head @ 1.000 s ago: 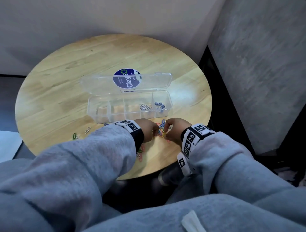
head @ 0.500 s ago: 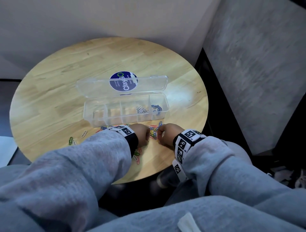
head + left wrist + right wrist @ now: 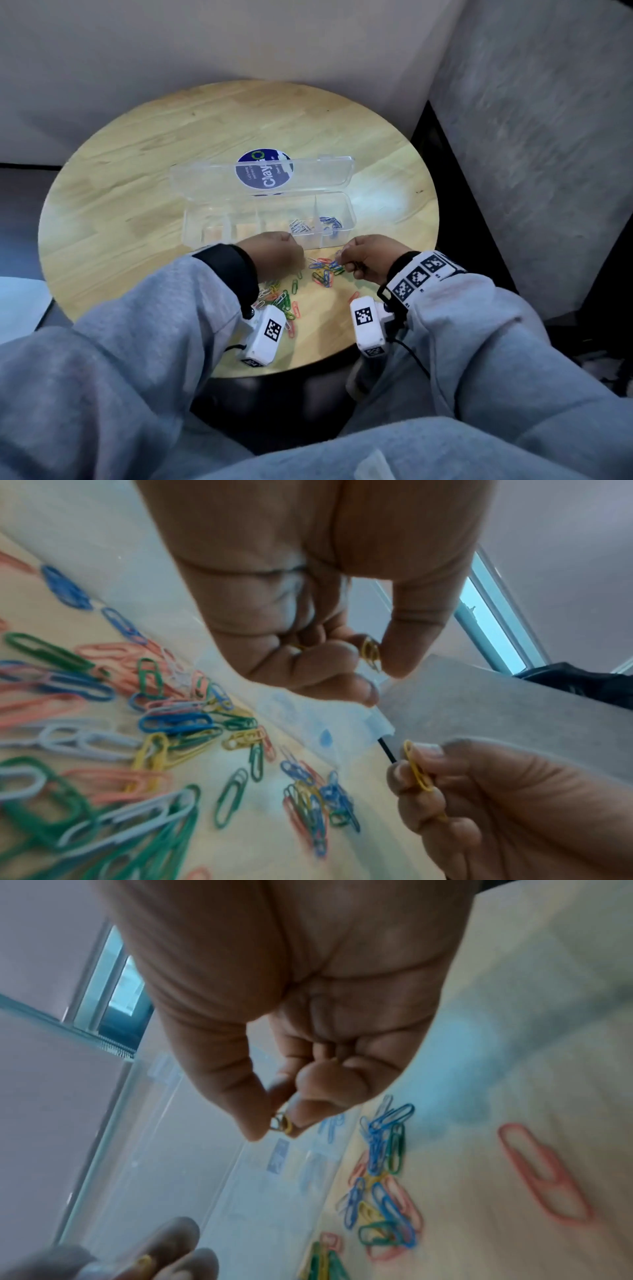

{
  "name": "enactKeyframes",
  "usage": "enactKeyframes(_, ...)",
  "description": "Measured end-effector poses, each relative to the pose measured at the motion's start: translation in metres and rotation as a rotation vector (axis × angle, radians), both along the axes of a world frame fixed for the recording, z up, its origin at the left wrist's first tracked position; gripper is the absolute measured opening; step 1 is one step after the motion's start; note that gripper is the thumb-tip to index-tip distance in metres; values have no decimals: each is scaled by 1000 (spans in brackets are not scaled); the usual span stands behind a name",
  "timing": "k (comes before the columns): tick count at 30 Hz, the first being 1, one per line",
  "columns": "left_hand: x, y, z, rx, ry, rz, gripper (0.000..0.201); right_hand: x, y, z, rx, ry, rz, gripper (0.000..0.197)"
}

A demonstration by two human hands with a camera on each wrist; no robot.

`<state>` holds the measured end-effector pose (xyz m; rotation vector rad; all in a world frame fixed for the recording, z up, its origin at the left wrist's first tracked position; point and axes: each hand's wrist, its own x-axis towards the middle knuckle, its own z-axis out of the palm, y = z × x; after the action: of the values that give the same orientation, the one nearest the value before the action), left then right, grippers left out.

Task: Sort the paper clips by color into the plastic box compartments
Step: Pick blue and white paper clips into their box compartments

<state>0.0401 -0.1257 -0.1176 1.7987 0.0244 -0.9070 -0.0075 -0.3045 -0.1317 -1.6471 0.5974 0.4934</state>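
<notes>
from the head view only fists are seen, just in front of the plastic box (image 3: pixel 219 219). wrist views show more: a yellow clip (image 3: pixel 371 651) is pinched by the left hand (image 3: pixel 308 593), another yellow clip (image 3: pixel 284 1125) by the right hand (image 3: pixel 291 1001). loose clips (image 3: pixel 323 270) are scattered on the table (image 3: pixel 137 171) in front of the box; white & blue clips lie in its 2 right compartments.

The head view is dim and soft, with muted colours; a pale patch of glare lies on the round wooden table (image 3: pixel 383 202) just right of the clear plastic box (image 3: pixel 267 219), whose lid catches faint reflections. The room's straight edges bow outward toward the frame borders. Both wrist views are brighter, lit by daylight from a window (image 3: pixel 493 631), yet smeared: the scattered paper clips (image 3: pixel 178 721) nearest the lens are blurred, and a bluish haze washes the tabletop in the right wrist view
</notes>
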Motion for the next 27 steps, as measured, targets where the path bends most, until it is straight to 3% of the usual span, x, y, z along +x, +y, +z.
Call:
enactKeyframes(4,0,1,7,-141,67,160,31,1,-1,-3,209,-61,-136,25)
enactKeyframes(8,-3,-7,7,-79,99,184,30,2,-6,-5,257,-18,-135,24)
enactKeyframes(10,-2,-14,5,54,47,82,29,7,-9,-6,189,-5,-157,27)
enactKeyframes(13,-1,-20,1,408,-296,-262,19,15,-9,-9,127,58,-159,25)
enactKeyframes(16,-3,-26,-1,636,-549,-459,20,18,-5,-14,-2,100,17,18)
enactKeyframes(18,-3,-30,-5,682,-613,-524,20,17,-5,-15,-244,46,240,14)
enactKeyframes(20,-2,-35,-11,699,-636,-569,18,16,-5,-14,-402,-44,338,8)
enactKeyframes(27,0,-40,-19,724,-629,-619,25,19,5,-17,-553,-101,444,13)
